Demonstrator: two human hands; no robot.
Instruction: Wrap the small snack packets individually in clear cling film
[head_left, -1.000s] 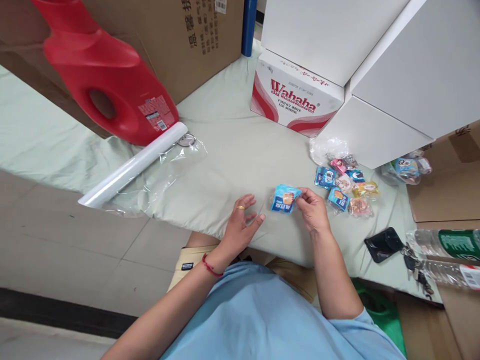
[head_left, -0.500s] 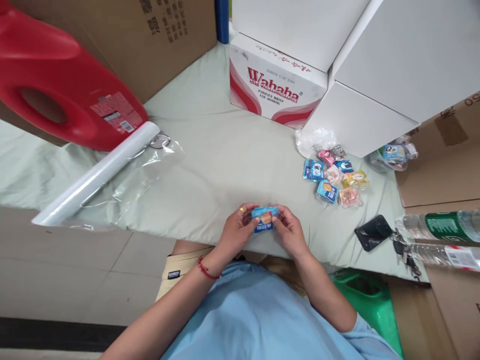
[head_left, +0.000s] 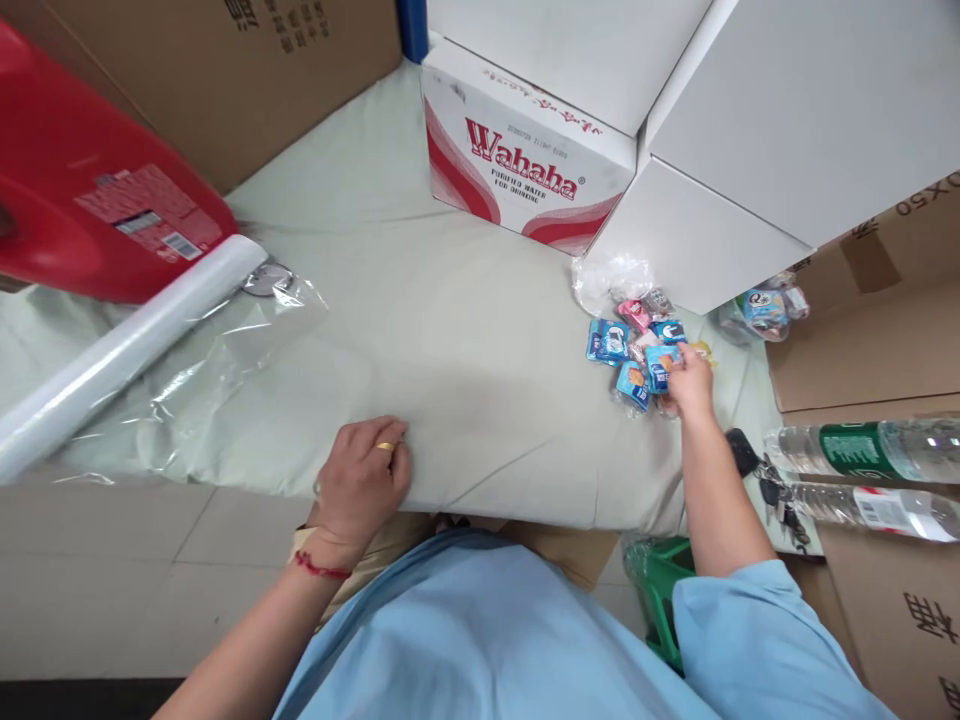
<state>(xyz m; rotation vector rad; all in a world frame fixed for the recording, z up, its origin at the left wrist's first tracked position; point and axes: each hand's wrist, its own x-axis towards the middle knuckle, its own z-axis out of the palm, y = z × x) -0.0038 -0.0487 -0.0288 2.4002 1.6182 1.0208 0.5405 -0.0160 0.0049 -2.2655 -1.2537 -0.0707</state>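
My right hand [head_left: 690, 384] pinches a small blue snack packet [head_left: 661, 368] by its right side, over a pile of wrapped snacks at the right. Under and around it lie another blue packet [head_left: 634, 386], a blue packet with a white picture [head_left: 607, 342], a pink packet [head_left: 634, 315] and a yellow one [head_left: 703, 351], partly covered by my hand. My left hand [head_left: 365, 473] rests at the table's front edge, its fingers curled in a loose fist. Nothing shows in it, and the cloth lies beneath it.
Crumpled clear plastic [head_left: 611, 285] lies behind the snacks, near the Wahaba carton [head_left: 525, 165]. A bag of snacks [head_left: 765, 308], two bottles [head_left: 862, 450], keys [head_left: 784, 510] and a phone [head_left: 741, 452] are at right. At left are a plastic film roll [head_left: 142, 350] and red jug [head_left: 112, 200].
Both hands held the blue packet in front of me. My left hand has let go and moved left; my right hand has carried the packet right, onto the snack pile. The view has shifted somewhat.
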